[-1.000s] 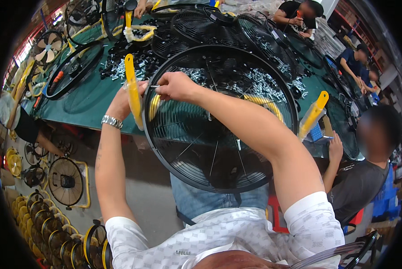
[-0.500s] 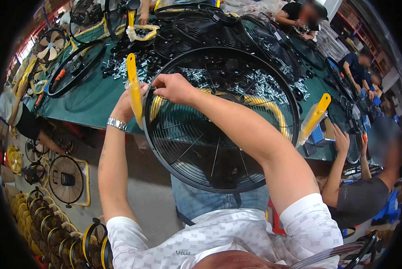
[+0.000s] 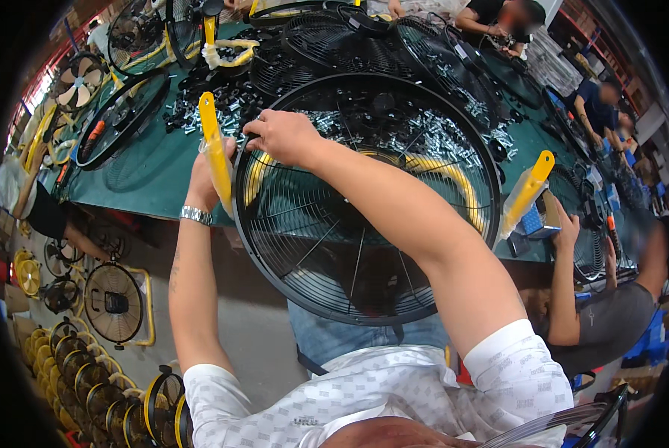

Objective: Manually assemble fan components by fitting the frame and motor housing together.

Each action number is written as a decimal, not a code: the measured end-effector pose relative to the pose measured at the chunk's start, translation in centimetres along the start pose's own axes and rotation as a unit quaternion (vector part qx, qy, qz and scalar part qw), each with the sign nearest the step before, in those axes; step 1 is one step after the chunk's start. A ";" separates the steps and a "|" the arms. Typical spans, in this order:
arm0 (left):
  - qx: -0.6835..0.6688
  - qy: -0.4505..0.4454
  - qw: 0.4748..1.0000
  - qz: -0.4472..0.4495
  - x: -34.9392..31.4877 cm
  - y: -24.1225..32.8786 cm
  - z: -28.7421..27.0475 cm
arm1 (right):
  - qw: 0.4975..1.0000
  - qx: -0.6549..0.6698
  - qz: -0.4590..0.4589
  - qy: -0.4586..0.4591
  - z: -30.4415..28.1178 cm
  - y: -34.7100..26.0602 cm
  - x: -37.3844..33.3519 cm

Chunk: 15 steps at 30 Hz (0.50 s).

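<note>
Curling fingers at fan ring [image 3: 371,319]: right hand [image 3: 286,137], higher than before, hold unclear | left hand [image 3: 203,179] half-hidden, grip unclear | yellow bracket [image 3: 215,153] beside its fingers, long axis up-left

Head-worn fisheye, facing down and slightly forward, close above round black cage [image 3: 327,261].

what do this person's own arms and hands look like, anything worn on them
Both the left hand and right hand are ungloved. A silver-coloured linked metal band circles the left wrist; the right wrist shows none. Faint dark marks run along the left forearm. The short white sleeves carry a small grey repeating pattern and leave both forearms bare.
</note>
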<state>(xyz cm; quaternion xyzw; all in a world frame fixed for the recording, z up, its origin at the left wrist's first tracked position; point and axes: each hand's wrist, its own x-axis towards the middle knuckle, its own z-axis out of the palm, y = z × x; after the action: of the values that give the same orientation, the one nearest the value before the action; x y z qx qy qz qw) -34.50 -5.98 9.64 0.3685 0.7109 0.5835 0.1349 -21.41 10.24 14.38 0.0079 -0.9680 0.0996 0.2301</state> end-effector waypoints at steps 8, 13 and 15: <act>0.056 -0.015 0.983 0.177 0.6 -1.8 -0.6 | 0.998 0.029 -0.007 0.056 1.2 0.3 -0.6; -0.056 -0.051 0.997 -0.022 0.7 -1.8 -0.6 | 0.998 0.012 -0.009 0.068 0.9 0.1 -0.9; -0.155 -0.059 0.982 -0.092 0.6 -1.8 -0.6 | 0.997 0.015 -0.010 0.075 1.0 0.0 -1.0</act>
<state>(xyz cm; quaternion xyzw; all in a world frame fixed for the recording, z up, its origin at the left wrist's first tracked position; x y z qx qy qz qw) -35.95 -6.07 8.24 0.3097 0.6334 0.6490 0.2858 -20.92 10.01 13.05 0.0139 -0.9464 0.1124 0.3025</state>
